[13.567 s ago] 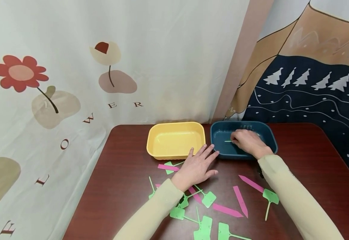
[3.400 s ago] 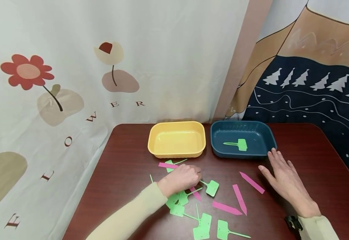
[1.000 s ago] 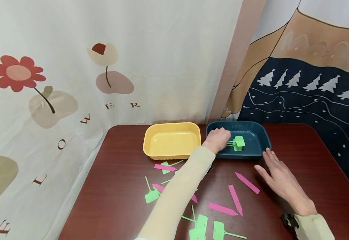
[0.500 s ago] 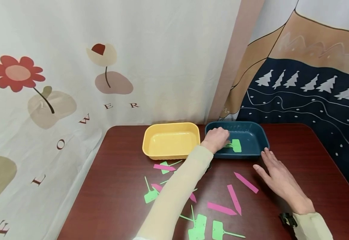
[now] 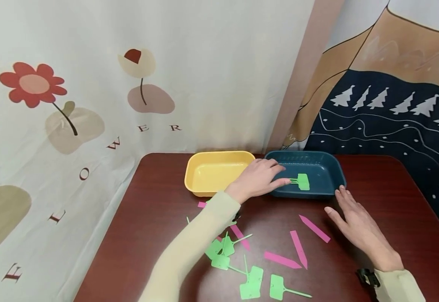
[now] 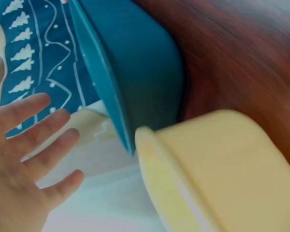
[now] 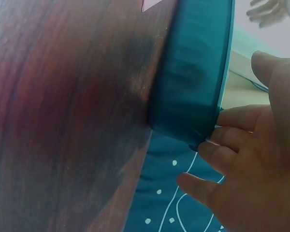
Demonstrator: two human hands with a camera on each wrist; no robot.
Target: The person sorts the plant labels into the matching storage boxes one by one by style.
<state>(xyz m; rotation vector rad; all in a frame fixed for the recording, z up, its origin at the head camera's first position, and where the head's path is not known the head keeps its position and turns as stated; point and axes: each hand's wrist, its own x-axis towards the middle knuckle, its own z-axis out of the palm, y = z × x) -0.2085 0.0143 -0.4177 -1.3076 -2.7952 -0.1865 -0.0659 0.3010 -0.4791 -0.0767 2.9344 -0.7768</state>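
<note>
My left hand [image 5: 256,178] hovers with spread fingers above the neighbouring ends of the yellow tray [image 5: 209,173] and the dark blue tray [image 5: 322,167]. Nothing is held in it; the left wrist view shows the same bare, spread fingers [image 6: 43,147]. Inside the blue tray lies a small stack of green T-shaped plant labels [image 5: 303,182], stems pointing left. My right hand [image 5: 362,230] has its fingertips against the blue tray's front right corner, fingers extended, as the right wrist view [image 7: 256,164] confirms. No labels show in the visible part of the yellow tray.
Several green plant labels [image 5: 277,287] lie scattered over the front and middle of the dark red table [image 5: 128,235], some overlapping. Pink pointed plant labels [image 5: 282,259] lie among and right of them. My left forearm hides part of the pile. A printed curtain [image 5: 219,84] hangs behind.
Earlier my right hand worked in the blue tray; later my left hand reached in with a green label. The green stack there has grown. My left hand has now let go and drawn back left.
</note>
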